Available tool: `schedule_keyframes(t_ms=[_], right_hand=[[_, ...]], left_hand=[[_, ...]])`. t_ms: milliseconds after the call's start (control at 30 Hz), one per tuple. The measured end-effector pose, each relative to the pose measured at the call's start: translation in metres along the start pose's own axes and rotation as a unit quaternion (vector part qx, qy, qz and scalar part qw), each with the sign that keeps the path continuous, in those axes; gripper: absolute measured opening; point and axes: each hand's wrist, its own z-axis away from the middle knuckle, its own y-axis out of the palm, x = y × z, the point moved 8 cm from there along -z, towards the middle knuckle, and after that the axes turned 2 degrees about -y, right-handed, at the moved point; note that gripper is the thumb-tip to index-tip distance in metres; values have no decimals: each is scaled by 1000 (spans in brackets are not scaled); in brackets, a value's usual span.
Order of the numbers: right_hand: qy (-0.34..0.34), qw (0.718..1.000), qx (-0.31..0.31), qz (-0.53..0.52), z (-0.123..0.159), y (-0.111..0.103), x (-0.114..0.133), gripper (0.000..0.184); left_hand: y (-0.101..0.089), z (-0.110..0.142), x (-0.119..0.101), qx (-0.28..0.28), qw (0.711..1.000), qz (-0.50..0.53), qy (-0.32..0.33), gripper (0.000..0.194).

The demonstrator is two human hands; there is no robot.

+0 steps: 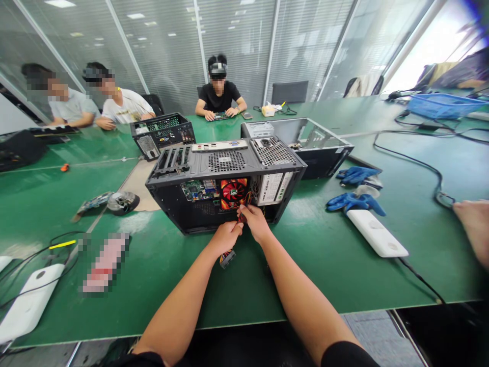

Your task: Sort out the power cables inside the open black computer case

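- Green tabletop [305, 285] fills most of the head camera's view, with a dark computer case [171, 216] standing in the middle, its open side facing the near edge.
- Inside the case, a red fan [234, 192] sits between a circuit board [200, 190] on the left and a metal power box [275, 188] on the right.
- Left hand [227, 238]: thumb and fingers pinch a bunch of coloured wires [241, 217] just in front of the open side; a wide dark plug [228, 260] hangs below this hand.
- Right hand [254, 221]: fingertips pinch the same wires, just beside the left hand and below the fan.
- Far left of the case stands a smaller black case [164, 135]; far right, another open case [324, 162].
- To the right lie blue gloves [355, 200], with a white power bank [376, 233] just nearer.
- Near left, a second white block [32, 300] lies beside a blurred pink item [107, 262].
- Across the table, a person in black [219, 94] has both hands at a small board [220, 116]; two people in pale shirts sit far left.
- At the right edge, part of another person's hand [473, 224] shows.
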Motion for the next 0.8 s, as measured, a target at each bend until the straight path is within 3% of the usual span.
schedule_keyframes(t_ms=[133, 333, 600, 800], right_hand=[[4, 1000, 2, -8, 0, 0, -1, 38], [-5, 1000, 5, -4, 0, 0, -1, 39], [-4, 1000, 10, -8, 0, 1, 0, 37], [4, 1000, 4, -4, 0, 0, -1, 39]], left_hand=[[0, 0, 0, 2, 1000, 5, -4, 37], [-5, 2, -6, -29, 997, -71, 26, 34], [-4, 2, -4, -45, 987, -150, 18, 30], [-1, 1, -3, -10, 999, -37, 12, 35]])
